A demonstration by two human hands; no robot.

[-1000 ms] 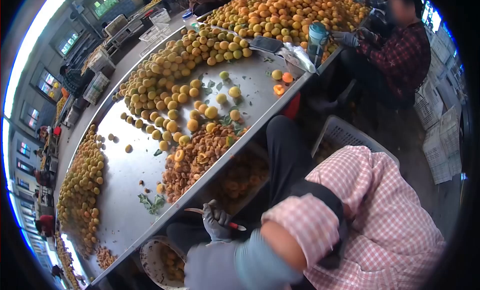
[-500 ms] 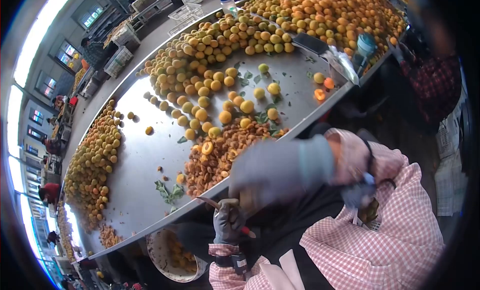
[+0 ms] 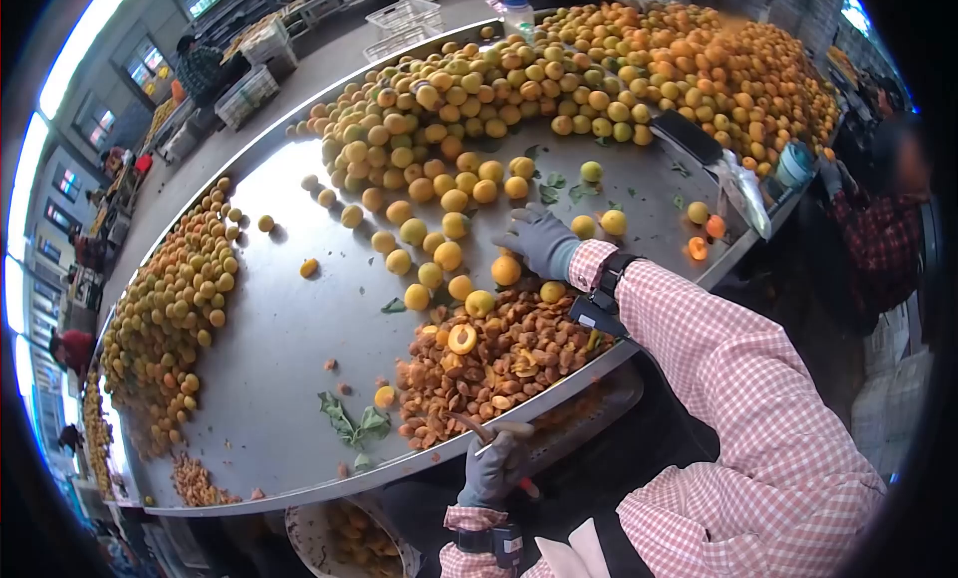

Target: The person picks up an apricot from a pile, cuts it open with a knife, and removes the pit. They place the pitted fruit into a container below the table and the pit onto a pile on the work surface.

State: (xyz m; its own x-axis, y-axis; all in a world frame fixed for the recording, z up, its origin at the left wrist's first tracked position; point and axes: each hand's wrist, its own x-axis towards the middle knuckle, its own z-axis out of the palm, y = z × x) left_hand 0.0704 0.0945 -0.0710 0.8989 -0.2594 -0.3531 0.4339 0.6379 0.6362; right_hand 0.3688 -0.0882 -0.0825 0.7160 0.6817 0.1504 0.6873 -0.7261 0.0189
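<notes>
My left hand [image 3: 496, 470], in a grey glove, is closed around a small knife [image 3: 471, 426] at the table's near edge. Its thin curved blade points up and left, and a red end shows below the fist. Farther out over the metal table [image 3: 289, 359], my right hand [image 3: 544, 241], also gloved, reaches with fingers stretched toward loose apricots. One orange apricot [image 3: 506, 270] lies just below its fingers. Between my hands spreads a heap of brown apricot pits [image 3: 519, 364], with a halved apricot [image 3: 462, 339] on top.
Apricots are piled at the back [image 3: 449, 99] and left [image 3: 170, 319]. A white bucket [image 3: 304, 538] with fruit pieces stands below the near edge. A black phone-like slab [image 3: 687, 137], a plastic bag [image 3: 746, 194] and a cup [image 3: 795, 165] lie right. A co-worker [image 3: 878, 219] sits beyond.
My right hand, blurred near the left hand before, has moved forward over the table to the loose apricots, and its fingers are stretched. The left hand still grips the knife. The view has shifted.
</notes>
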